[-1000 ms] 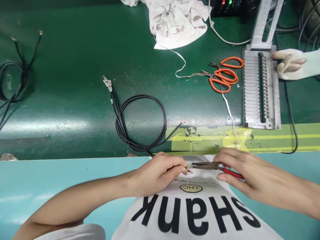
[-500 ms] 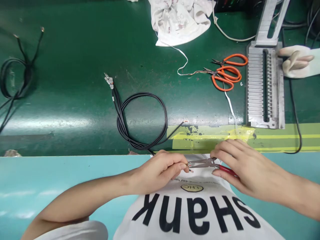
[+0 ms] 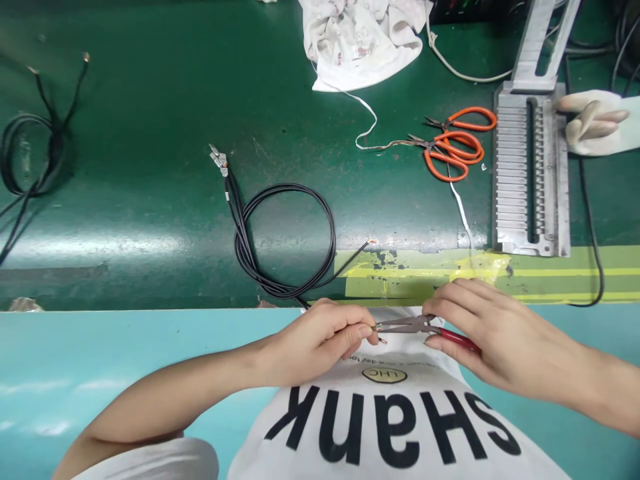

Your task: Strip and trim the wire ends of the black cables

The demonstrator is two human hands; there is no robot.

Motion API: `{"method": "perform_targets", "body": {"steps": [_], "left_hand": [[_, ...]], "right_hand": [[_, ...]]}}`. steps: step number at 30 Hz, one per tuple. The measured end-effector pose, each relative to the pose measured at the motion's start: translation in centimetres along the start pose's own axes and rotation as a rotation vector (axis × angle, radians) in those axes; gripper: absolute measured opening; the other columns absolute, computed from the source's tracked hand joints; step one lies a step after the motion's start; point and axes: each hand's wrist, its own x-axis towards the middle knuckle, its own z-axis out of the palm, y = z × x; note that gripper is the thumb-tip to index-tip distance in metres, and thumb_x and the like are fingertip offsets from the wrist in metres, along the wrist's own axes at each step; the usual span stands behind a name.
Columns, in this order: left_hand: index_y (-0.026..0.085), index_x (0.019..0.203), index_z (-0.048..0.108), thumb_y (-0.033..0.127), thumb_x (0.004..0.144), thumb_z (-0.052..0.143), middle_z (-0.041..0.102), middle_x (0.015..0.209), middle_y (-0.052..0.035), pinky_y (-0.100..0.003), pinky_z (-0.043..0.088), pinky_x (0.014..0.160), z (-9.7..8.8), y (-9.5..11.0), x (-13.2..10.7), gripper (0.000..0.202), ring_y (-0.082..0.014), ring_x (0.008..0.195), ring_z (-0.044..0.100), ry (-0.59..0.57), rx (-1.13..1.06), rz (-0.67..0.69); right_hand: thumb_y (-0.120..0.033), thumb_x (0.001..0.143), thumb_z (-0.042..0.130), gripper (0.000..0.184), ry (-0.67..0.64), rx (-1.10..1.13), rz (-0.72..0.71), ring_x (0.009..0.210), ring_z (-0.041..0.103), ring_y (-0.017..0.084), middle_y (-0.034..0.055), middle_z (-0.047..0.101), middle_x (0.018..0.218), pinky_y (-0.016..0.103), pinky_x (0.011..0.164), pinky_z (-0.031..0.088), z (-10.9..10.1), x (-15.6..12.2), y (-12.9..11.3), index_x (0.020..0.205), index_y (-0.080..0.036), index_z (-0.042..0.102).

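My left hand (image 3: 333, 340) pinches the end of a black cable, with small wire tips showing past the thumb. Wrapped around the red handles of long-nose pliers (image 3: 415, 325) is my right hand (image 3: 493, 333). The jaws point left and meet the wire tips at my left fingertips; the exact contact is too small to make out. From my left hand the cable runs back to a black cable coil (image 3: 333, 230) on the green table. Metal connectors (image 3: 219, 161) sit at the coil's far end, and another stripped end (image 3: 370, 242) lies near the table edge.
Orange-handled snips (image 3: 453, 157) lie at the right beside a metal slotted fixture (image 3: 533, 173). A white glove (image 3: 595, 123) rests against the fixture's right side. A white cloth (image 3: 363, 43) lies at the back. Another black cable coil (image 3: 33, 157) is at far left. Yellow tape (image 3: 565, 273) lines the edge.
The plier jaws look closer together at the wire tips, and the right hand's grip has tightened slightly. Everything else stays in place, apart from a slight camera shift.
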Motion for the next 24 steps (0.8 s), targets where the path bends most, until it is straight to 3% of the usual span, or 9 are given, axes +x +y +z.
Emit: {"method": "perform_targets", "body": {"steps": [14,24], "left_hand": [[0.013,0.097,0.069,0.028,0.104,0.041,0.052,0.063,0.0030,-0.018,0.038,0.058,0.07,-0.10,-0.04,0.032,-0.0077,0.057,0.047,-0.007,-0.005,0.010],[0.012,0.096,0.070,0.029,0.103,0.042,0.052,0.061,0.0032,-0.016,0.037,0.056,0.13,-0.15,-0.04,0.034,-0.0064,0.055,0.047,-0.008,-0.023,-0.003]], "right_hand": [[-0.037,0.101,0.050,0.025,-0.102,0.145,0.070,0.092,0.063,0.023,0.0107,0.063,0.107,0.040,0.079,0.055,0.25,-0.18,-0.21,0.118,-0.020,0.057],[-0.036,0.100,0.052,0.023,0.024,-0.036,-0.015,0.094,0.061,0.027,0.0100,0.062,0.103,0.043,0.080,0.049,0.71,-0.59,0.05,0.115,-0.019,0.056]]}}
